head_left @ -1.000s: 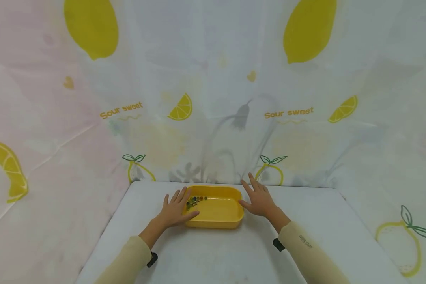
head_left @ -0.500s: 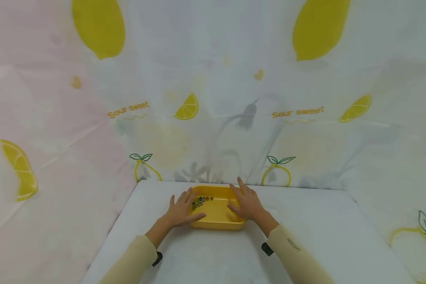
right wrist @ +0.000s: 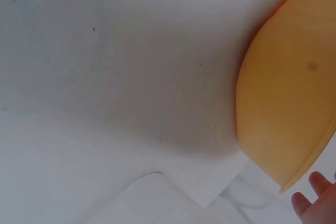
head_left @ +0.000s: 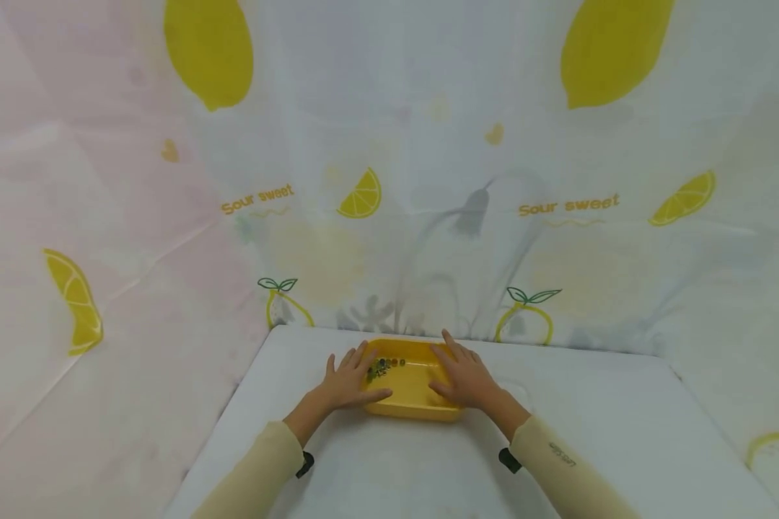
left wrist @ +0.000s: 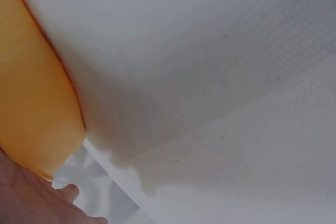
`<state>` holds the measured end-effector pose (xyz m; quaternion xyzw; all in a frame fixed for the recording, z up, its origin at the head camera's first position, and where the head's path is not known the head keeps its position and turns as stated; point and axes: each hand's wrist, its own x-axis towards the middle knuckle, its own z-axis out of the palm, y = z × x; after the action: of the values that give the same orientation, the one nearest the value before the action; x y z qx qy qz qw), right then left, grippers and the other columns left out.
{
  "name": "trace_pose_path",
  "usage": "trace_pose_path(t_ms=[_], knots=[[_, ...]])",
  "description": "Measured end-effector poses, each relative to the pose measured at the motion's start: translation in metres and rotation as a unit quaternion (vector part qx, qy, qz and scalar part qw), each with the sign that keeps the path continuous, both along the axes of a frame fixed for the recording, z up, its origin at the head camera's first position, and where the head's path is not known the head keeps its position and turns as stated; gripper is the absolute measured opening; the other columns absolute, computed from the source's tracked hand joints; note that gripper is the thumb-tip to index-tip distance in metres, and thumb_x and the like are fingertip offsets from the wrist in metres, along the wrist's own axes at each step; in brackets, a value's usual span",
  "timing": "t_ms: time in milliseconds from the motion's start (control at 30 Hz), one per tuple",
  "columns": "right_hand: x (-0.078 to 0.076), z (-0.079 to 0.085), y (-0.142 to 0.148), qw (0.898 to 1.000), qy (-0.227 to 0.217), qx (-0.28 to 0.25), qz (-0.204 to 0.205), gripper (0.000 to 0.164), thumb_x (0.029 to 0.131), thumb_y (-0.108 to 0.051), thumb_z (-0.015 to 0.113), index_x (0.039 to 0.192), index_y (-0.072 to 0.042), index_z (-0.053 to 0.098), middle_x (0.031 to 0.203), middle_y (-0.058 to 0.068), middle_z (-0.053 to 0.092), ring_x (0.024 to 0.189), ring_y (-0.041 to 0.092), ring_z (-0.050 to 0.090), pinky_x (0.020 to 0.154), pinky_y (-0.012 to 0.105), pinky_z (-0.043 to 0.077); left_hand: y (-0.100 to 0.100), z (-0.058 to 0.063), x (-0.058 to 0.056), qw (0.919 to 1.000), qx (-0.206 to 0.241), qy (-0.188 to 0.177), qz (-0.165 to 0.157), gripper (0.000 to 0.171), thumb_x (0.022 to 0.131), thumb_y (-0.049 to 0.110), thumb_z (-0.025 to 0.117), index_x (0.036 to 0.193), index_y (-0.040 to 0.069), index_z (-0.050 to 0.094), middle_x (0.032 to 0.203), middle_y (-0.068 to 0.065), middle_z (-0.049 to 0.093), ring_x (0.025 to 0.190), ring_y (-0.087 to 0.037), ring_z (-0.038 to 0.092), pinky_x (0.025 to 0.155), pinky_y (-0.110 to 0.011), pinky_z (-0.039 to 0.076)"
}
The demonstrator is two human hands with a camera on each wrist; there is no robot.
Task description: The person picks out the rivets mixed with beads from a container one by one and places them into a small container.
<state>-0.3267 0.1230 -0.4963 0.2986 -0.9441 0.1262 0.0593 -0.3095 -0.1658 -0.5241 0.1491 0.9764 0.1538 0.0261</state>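
A yellow plastic tray (head_left: pixel 412 412) stands on the white table near its back edge. Small round marbles (head_left: pixel 379 367) of several colours lie gathered at the left end inside it. My left hand (head_left: pixel 345 383) is spread over the tray's left rim, with the thumb reaching over the inside. Across from it, my right hand (head_left: pixel 469 378) lies over the right rim, fingers extended. In the left wrist view, part of the left hand (left wrist: pixel 31 198) shows at the rim's lower corner. The right wrist view has the right fingertips (right wrist: pixel 317 182) close to the rim.
A clear, flat, round-cornered piece (head_left: pixel 516 393) lies on the white table (head_left: pixel 591 411) right of the right hand. Behind the table hangs a lemon-printed cloth (head_left: pixel 428 238), which also covers both sides. Each wrist carries a dark strapped device (head_left: pixel 509 460).
My right hand has moved left from beside the tray onto its right rim. My left hand stays at the left rim. The whole head view has shifted, so everything appears further right.
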Motion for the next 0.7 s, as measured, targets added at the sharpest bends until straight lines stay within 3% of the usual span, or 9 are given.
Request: trace_pose_path(t_ms=[300, 500, 700], knots=[[-0.002, -0.002, -0.004, 1.0, 0.006, 0.008, 0.012, 0.073, 0.092, -0.043, 0.067, 0.152, -0.014, 0.038, 0.164, 0.02, 0.019, 0.136, 0.043, 0.043, 0.109, 0.059, 0.035, -0.001, 0.005, 0.002, 0.9998, 0.018, 0.009, -0.008, 0.105, 0.082, 0.083, 0.046, 0.158, 0.014, 0.025, 0.166, -0.015, 0.012, 0.149, -0.041, 0.022, 0.114, -0.072, 0.004], [-0.004, 0.0, -0.021, 0.999, -0.015, -0.017, 0.022, 0.072, 0.092, -0.04, 0.068, 0.152, -0.012, 0.038, 0.163, 0.021, 0.02, 0.136, 0.046, 0.042, 0.109, 0.063, 0.033, -0.001, 0.008, 0.004, 0.9998, 0.018, 0.01, -0.006, 0.102, 0.083, 0.081, 0.047, 0.158, 0.015, 0.025, 0.166, -0.014, 0.012, 0.149, -0.041, 0.023, 0.114, -0.071, 0.004], [-0.007, 0.0, -0.04, 1.0, -0.011, 0.003, 0.029, 0.069, 0.095, -0.04, 0.065, 0.151, -0.011, 0.039, 0.161, 0.021, 0.024, 0.136, 0.045, 0.044, 0.108, 0.063, 0.035, 0.001, 0.006, 0.004, 0.9999, 0.007, -0.002, 0.008, 0.096, 0.085, 0.076, 0.052, 0.159, 0.021, 0.024, 0.167, -0.01, 0.01, 0.15, -0.037, 0.023, 0.115, -0.07, 0.007]])
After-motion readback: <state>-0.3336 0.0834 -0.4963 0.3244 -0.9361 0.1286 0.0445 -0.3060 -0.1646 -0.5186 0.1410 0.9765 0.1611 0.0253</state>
